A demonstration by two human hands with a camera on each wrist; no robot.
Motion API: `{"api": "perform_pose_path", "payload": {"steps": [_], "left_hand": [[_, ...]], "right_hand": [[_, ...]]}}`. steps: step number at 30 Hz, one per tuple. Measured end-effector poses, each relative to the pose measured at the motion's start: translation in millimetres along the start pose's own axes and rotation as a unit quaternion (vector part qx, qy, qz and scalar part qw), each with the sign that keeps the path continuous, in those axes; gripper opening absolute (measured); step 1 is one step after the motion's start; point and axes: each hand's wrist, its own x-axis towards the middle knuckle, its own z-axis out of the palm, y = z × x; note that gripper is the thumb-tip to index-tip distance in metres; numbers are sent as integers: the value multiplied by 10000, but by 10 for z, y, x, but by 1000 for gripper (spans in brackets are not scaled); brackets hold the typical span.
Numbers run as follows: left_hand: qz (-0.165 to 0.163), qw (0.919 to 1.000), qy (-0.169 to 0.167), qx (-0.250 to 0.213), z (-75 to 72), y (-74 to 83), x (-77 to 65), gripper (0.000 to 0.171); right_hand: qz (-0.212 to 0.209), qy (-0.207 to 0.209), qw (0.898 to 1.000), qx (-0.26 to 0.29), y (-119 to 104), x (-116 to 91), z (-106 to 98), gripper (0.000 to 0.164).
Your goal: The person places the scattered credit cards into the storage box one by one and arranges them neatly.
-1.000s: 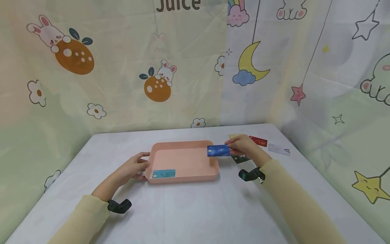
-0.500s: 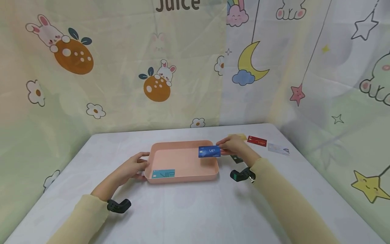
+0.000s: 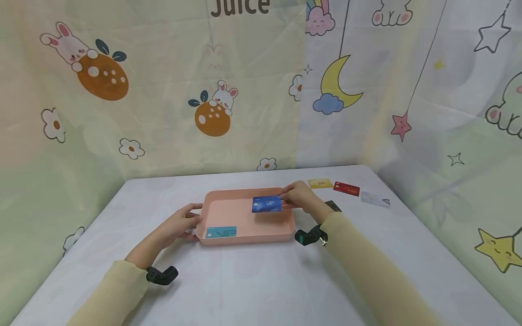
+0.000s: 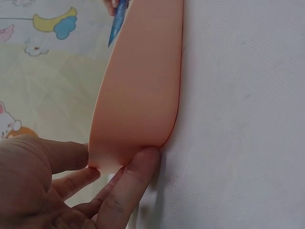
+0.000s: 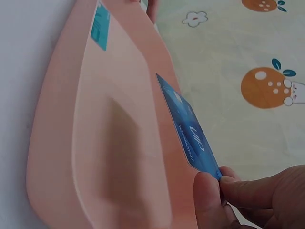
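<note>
- Pinching a blue card (image 3: 266, 204) by its right end, with thumb and fingers of the right hand (image 3: 303, 199); thin, stiff and shiny, with white letters.
- Held up over the right part of the pink tray (image 3: 228, 210), apart from its floor, with a soft shadow below.
- Gripping the tray's left end with the left hand (image 3: 179, 222); thumb on the near corner, other fingers bent and a bit spread.
- Smooth, like plastic by the look; a long tray shape with a flat floor, low walls and round corners.
- Flat in its near left corner, a teal card (image 3: 221, 232) with big letters.
- Past the tray on the right, a yellow card (image 3: 320, 183), a red card (image 3: 346, 189) and a pale card (image 3: 375, 199), all flat, in a crooked row.
- Partly hidden by the right arm (image 3: 367, 267), a dark card (image 3: 333, 206).
- Under everything, a white table (image 3: 244, 280) with a fine, cloth-like weave.
- At the wrists, bent black gadgets (image 3: 162, 275) and soft-looking cream sleeves (image 3: 110, 290).
- Behind, a creased cloth (image 3: 163, 90) with bunnies, flowers, stars and a moon.
</note>
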Motion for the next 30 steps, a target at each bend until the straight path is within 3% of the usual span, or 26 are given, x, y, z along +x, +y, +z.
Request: {"api": "perform_pose_path", "payload": {"steps": [18,30], "left_hand": [[-5,10000,22,-79,3,-18,-10,60],[-76,9999,99,-6,0,-7,-5,60]], "right_hand": [[-371,186,9983,-402,19,99,461,19],[97,458,9988,-167,-25,216,737,13]]}}
